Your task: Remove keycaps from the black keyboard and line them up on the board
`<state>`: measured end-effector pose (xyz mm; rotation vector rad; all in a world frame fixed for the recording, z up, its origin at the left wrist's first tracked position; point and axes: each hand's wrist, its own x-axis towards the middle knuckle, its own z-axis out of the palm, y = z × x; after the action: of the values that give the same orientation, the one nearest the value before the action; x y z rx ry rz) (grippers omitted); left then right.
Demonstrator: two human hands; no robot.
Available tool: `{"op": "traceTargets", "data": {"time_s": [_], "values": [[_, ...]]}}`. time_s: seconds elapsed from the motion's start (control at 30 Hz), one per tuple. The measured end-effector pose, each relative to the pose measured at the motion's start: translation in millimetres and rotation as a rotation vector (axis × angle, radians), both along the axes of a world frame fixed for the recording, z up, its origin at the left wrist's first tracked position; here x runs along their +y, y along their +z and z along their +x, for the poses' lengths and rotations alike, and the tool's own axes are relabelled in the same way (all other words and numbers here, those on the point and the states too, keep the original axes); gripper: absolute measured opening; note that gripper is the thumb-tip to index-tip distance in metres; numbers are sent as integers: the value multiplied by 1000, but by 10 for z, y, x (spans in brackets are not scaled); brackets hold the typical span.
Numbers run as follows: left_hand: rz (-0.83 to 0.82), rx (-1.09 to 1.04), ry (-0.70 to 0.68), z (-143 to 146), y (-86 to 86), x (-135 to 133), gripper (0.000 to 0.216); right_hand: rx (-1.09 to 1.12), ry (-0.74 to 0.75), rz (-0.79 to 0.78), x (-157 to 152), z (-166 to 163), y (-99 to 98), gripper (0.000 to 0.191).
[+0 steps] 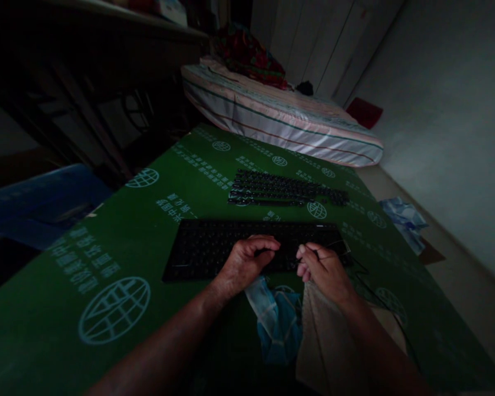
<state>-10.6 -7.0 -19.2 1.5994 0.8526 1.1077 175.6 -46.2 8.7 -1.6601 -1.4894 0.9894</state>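
Note:
A black keyboard [206, 247] lies across the green tabletop in front of me. My left hand [251, 256] is over its middle, palm down, fingers loosely curved and a gap between thumb and forefinger. To its right, my right hand [319, 267] is closed in a pinch over the keyboard; what its fingertips hold, if anything, is too dark and small to make out. Behind the keyboard, loose black keycaps [276, 187] lie in several rows. Beneath my hands are a blue checked cloth [278, 322] and beige fabric [324, 335]; whether the right hand touches the fabric, I cannot tell.
The green table [148, 247] bears printed globe marks. A thin black cable [381, 300] runs along its right side. Beyond its far edge is a striped mattress [284, 121]. A blue plastic object [45, 203] stands at left, a white wall [449, 121] at right.

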Motion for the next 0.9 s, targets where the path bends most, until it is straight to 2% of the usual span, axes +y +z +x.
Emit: {"op": "traceTargets", "data": {"time_s": [0.57, 0.8, 0.9], "values": [[40, 37, 11, 21, 1, -11, 18, -200, 34, -71, 106, -90, 35, 32], [142, 109, 27, 58, -42, -22, 20, -254, 77, -75, 168, -98, 12, 33], [230, 203, 20, 65, -30, -34, 21, -249, 40, -6, 86, -86, -27, 35]]}}
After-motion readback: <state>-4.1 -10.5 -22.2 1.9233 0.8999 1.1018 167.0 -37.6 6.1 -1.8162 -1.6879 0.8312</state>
